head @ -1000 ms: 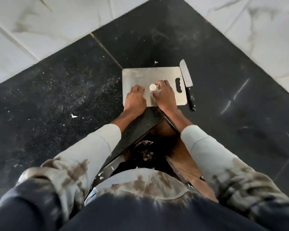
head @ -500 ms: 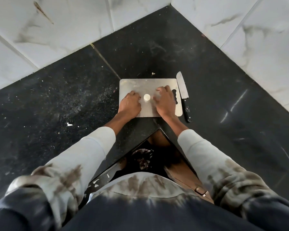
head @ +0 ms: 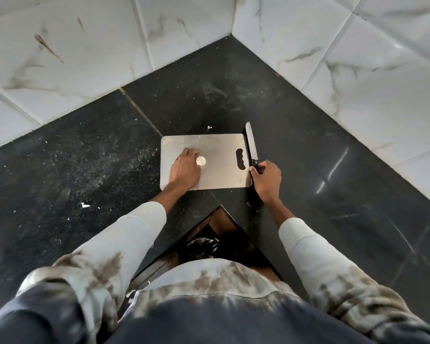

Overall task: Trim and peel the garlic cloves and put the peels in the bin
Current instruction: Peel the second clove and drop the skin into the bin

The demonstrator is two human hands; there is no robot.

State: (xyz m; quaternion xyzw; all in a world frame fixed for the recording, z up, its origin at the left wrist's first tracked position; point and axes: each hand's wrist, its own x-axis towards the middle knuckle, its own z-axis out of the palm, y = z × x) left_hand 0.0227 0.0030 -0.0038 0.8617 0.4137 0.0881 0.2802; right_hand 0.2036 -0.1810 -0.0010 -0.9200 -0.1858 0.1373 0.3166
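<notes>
A pale round garlic piece (head: 200, 160) lies on the steel cutting board (head: 218, 147), touching the fingers of my left hand (head: 184, 168), which rests curled on the board's left part. A knife (head: 251, 144) lies along the board's right edge, blade pointing away from me. My right hand (head: 266, 179) is closed around its black handle, which is mostly hidden. Below the counter corner stands a bin with a black liner (head: 204, 247), partly hidden by my body.
The board sits in the corner of a black stone counter (head: 84, 170) backed by white marble-look wall tiles (head: 358, 70). Small peel scraps (head: 85, 205) are scattered on the counter to the left, and one more scrap (head: 209, 127) lies behind the board.
My right hand left the garlic piece and moved right onto the knife handle. My left hand stayed beside the garlic. The view tilted up toward the wall corner.
</notes>
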